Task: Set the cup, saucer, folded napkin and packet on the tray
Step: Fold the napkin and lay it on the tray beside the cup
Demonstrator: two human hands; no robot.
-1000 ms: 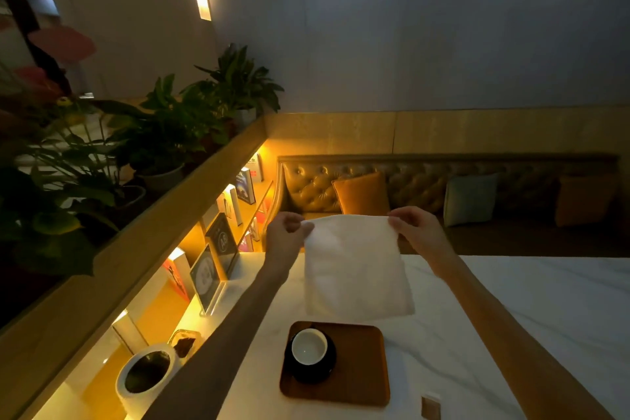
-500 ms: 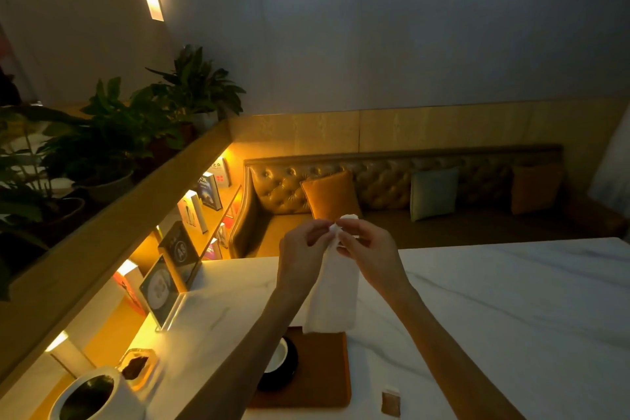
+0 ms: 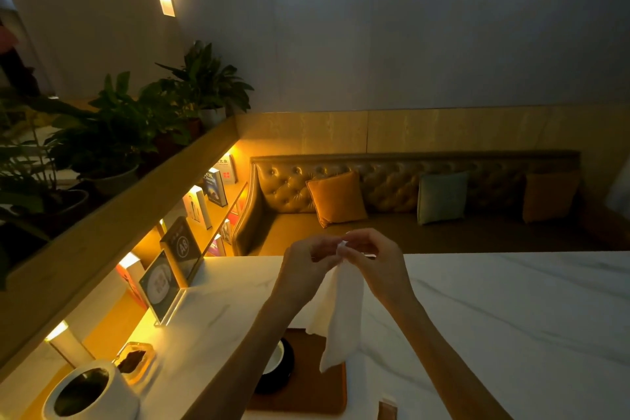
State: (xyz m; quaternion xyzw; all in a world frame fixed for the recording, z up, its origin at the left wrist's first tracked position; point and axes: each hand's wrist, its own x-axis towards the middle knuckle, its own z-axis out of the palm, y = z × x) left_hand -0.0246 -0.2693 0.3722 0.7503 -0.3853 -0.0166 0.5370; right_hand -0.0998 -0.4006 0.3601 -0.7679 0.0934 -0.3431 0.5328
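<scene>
A white napkin [image 3: 344,307] hangs folded lengthwise above the table, pinched at its top edge by my left hand [image 3: 303,266] and my right hand [image 3: 375,262], whose fingertips meet there. Below it a brown wooden tray [image 3: 320,389] lies on the white marble table [image 3: 511,317]. On the tray's left half stands a white cup [image 3: 276,356] on a black saucer [image 3: 284,372], partly hidden by my left forearm. A small brown packet [image 3: 387,411] lies on the table just right of the tray, at the bottom edge of the view.
A white tissue holder [image 3: 85,395] and a small glass dish [image 3: 134,361] stand at the near left. An acrylic sign stand [image 3: 160,286] sits at the table's left edge beside a lit bookshelf. A leather sofa with cushions [image 3: 409,198] runs behind the table.
The napkin was spread open between my hands a second ago. My hands have come together and the napkin now hangs doubled over. The view has swung to the right.
</scene>
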